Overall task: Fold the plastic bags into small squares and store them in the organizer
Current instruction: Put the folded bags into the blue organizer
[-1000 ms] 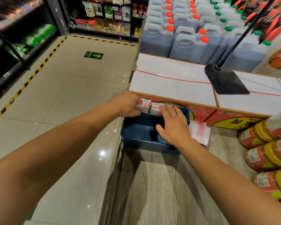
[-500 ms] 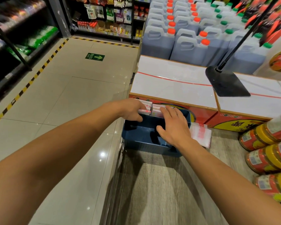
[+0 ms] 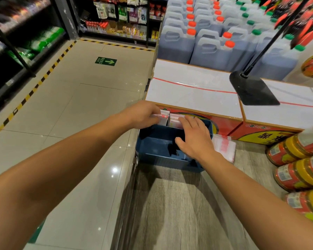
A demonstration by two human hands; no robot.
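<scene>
Blue plastic, rectangular and split by dividers into several compartments, the one organizer [image 3: 163, 156] sits on your grey wood-grain table [image 3: 179, 213], at its left edge and against a red printed carton [image 3: 229, 126]. Two stacks of folded clear plastic bags with red print stand upright in its far compartments: the left stack [image 3: 163, 117] and the right stack [image 3: 175, 120], side by side with a divider between them. Your left hand [image 3: 143, 114] has its grip curled round the left stack, fingers over its top edge. Your right hand [image 3: 193, 139] lies flat with straight fingers pressing on the right stack, its thumb hanging over a near compartment. One more crinkled clear bag [image 3: 224, 147], unfolded, lies on the table just right of the organizer, partly under your right wrist. Two white-topped cartons [image 3: 193, 91] stand behind, with one black stand base [image 3: 253, 91] resting on them. Glossy round red-and-yellow tins [image 3: 296, 159] are piled at the right.
</scene>
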